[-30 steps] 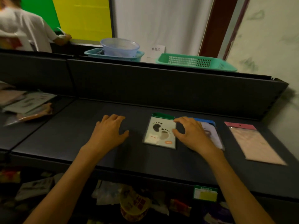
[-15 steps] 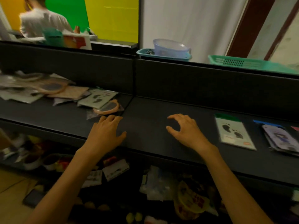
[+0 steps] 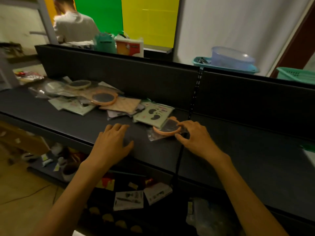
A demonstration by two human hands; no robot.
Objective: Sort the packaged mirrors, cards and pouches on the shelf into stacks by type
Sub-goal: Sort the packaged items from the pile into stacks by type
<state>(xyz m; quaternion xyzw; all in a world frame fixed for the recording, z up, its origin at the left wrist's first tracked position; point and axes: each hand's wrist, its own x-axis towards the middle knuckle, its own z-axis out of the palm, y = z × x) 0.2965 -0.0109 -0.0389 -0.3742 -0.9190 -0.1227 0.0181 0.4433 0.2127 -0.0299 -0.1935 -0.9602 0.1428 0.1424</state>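
Note:
A mixed pile lies on the left part of the black shelf (image 3: 51, 114). In it are two packaged round mirrors with orange rims (image 3: 104, 98), a tan pouch (image 3: 122, 106) and a footprint card (image 3: 154, 114). Nearest me lies another orange-rimmed mirror in clear wrap (image 3: 167, 129), half over the footprint card's corner. My right hand (image 3: 196, 137) touches this mirror's right edge, thumb and fingers curled around the wrap. My left hand (image 3: 111, 143) rests flat on the shelf to the left of the mirror, fingers spread and holding nothing.
The shelf's back panel (image 3: 136, 79) rises behind the pile. On top stand a teal basket with a clear tub (image 3: 230, 59) and a green basket (image 3: 296, 74). A person in a white shirt (image 3: 75, 26) stands beyond. A lower shelf holds assorted packets (image 3: 129, 200).
My view swung left from the sorted stacks to the mixed pile. My right hand left the footprint card and reached the wrapped mirror's edge. My left hand stayed flat on the shelf.

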